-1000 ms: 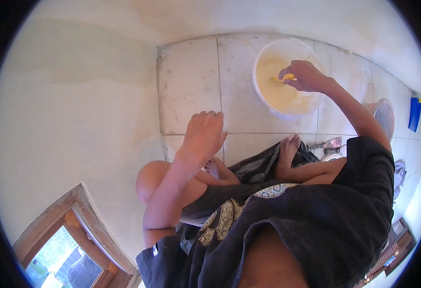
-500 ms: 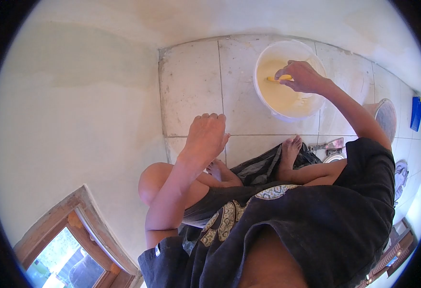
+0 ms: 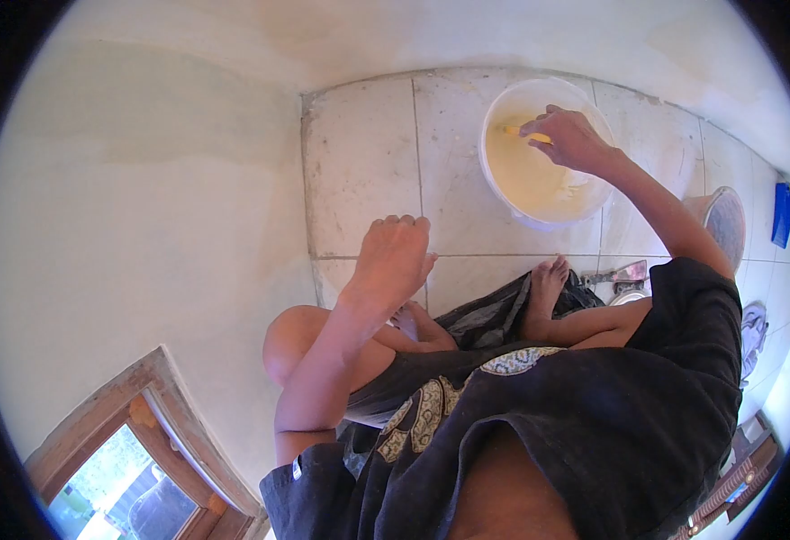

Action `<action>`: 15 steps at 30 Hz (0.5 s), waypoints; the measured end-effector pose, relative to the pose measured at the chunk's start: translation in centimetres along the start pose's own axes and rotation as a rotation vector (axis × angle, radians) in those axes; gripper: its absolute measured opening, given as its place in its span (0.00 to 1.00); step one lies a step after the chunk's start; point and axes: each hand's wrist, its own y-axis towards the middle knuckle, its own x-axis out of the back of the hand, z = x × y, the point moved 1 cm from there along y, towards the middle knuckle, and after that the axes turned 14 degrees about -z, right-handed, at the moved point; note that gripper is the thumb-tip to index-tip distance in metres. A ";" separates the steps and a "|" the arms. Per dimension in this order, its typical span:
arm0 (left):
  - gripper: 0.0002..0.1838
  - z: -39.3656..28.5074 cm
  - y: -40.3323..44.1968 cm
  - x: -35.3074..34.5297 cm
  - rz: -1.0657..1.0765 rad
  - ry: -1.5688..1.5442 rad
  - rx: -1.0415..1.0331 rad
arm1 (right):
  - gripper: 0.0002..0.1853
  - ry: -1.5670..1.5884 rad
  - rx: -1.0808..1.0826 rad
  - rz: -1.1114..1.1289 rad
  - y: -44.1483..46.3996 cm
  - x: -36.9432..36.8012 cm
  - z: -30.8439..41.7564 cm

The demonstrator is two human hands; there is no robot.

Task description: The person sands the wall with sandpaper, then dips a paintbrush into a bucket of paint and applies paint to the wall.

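Note:
A white bucket (image 3: pixel 487 171) on the tiled floor holds a cream-yellow liquid (image 3: pixel 539 184) with a few pale streaks on its surface. Over the bucket, my right hand (image 3: pixel 575 139) pinches a stick-like yellow handle (image 3: pixel 530 134). Its far end points left toward the liquid; whether anything is fixed to it cannot be made out. My left hand (image 3: pixel 390 256) hovers above my knee and the floor, back upward, with its fingers curled under. Whatever lies inside those fingers is hidden.
A second bucket (image 3: pixel 726 229) stands to the right, near a blue dustpan-like object (image 3: pixel 782 214). A scraper-like tool (image 3: pixel 627 273) lies by my foot (image 3: pixel 548 283). A wall (image 3: pixel 161 198) rises at left, with a wooden-framed window (image 3: pixel 138 387). A crumpled cloth (image 3: pixel 752 333) lies at right.
My right hand has shifted slightly up and right, and the yellow handle has tilted within the bucket. My left hand stays nearly where it was.

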 end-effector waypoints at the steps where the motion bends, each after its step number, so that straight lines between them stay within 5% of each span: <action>1: 0.13 0.0 0.0 0.0 -0.005 -0.002 0.000 | 0.10 -0.002 -0.032 0.031 0.0 0.4 0.0; 6: 0.13 0.1 -0.1 0.2 0.002 0.006 0.012 | 0.10 0.002 -0.076 -0.024 -0.6 3.6 -0.4; 9: 0.13 0.1 -0.3 0.1 -0.019 0.007 0.002 | 0.14 0.345 -0.509 0.091 -0.2 6.2 -1.0; 10: 0.13 0.1 -0.3 0.1 -0.020 0.011 -0.005 | 0.18 0.446 -0.466 -0.056 -0.8 6.1 -2.0; 15: 0.14 0.0 -0.2 0.4 0.010 0.020 0.004 | 0.21 0.525 -0.766 -0.022 -0.8 7.6 -3.5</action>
